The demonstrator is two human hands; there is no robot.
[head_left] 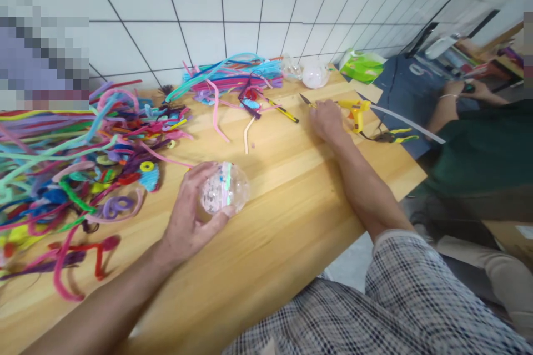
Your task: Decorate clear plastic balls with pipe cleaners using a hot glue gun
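My left hand (194, 208) is curled around a clear plastic ball (241, 188) just above the table. Inside the ball, or on its wall, are pale speckles and an upright band of mint green and lilac. Farther off, my right hand (327, 120) is closed low over the tabletop, its fingertips mostly hidden. A dark pointed tip (305, 99) sticks out past its fingers; what it belongs to is unclear. Just right of that hand lies a yellow glue gun (357, 113), with a long whitish glue stick (410, 121) trailing from its back.
Heaps of pipe cleaners (50, 161) cover the left, with another bundle (237, 75) by the tiled wall. A yellow utility knife (283, 111), clear balls (315, 75), a green packet (363, 66) and yellow-handled pliers (393, 136) lie around. Another person (483, 138) sits at right.
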